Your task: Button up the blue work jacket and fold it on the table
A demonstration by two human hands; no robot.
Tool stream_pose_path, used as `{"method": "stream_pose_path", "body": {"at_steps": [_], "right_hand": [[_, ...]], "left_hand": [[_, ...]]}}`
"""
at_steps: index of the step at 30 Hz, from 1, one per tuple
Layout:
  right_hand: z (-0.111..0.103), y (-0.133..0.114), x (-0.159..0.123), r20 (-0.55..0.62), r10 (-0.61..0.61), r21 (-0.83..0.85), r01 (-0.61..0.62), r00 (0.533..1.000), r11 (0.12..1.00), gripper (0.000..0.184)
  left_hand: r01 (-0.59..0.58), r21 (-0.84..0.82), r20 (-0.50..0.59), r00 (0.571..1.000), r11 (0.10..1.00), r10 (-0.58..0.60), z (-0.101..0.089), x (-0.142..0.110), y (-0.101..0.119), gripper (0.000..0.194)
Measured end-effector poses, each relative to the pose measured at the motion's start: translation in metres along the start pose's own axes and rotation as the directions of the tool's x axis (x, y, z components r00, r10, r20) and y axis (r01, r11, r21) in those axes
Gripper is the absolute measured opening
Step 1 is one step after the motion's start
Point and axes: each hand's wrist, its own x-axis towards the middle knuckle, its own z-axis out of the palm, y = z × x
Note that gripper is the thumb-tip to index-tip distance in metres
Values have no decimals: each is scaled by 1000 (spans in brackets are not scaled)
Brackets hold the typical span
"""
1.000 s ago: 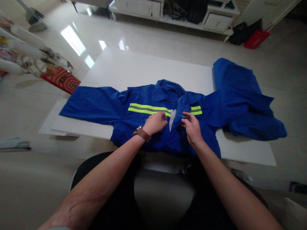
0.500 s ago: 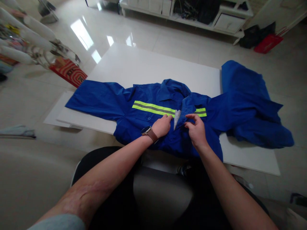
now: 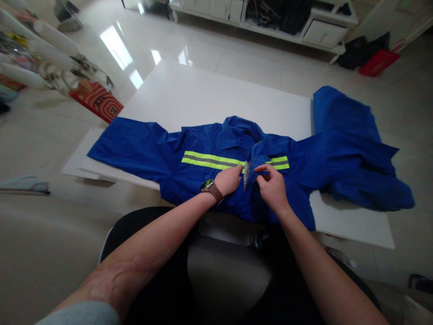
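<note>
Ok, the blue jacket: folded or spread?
Spread: the jacket lies across the white table, the sleeve at left stretched out.

Board's point(image 3: 203, 85) near edge partly hidden under jacket point(image 3: 213, 135), centre of frame. Left hand point(image 3: 229, 180): some fingers hidden, grip unclear. Right hand point(image 3: 273, 187): fingertip contact with jacket too small to tell. Cabinet point(image 3: 331, 32) cut off by top edge. Clutter point(image 3: 20, 56), upper left, blurred, cropped. Dark item point(image 3: 420, 282), lower right, blurred, cropped. Grey sleeve point(image 3: 84, 313) cut off by bottom edge.

Left grip point(image 3: 229, 180), right grip point(image 3: 273, 188) on blue jacket point(image 3: 206, 137), white table point(image 3: 209, 95) beneath.
</note>
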Motion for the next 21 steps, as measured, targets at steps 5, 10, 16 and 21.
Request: {"method": "stream_pose_path", "body": {"at_steps": [5,10,16,21], "right_hand": [[1,0,-1,3,-70,-34,70,998,997,19],[1,1,0,-13,-68,-38,68,998,997,20],[0,2,0,-14,-93,-42,93,996,995,19],[0,3,2,-21,-105,-38,104,994,994,18]], "left_hand": [[-2,-4,-46,999,1000,2,6,1,1,19],[-8,-53,-101,995,999,2,0,3,0,15],[-53,-439,-49,998,897,35,-14,4,0,8],[-90,-617,-16,995,782,102,-15,4,1,6]]}}
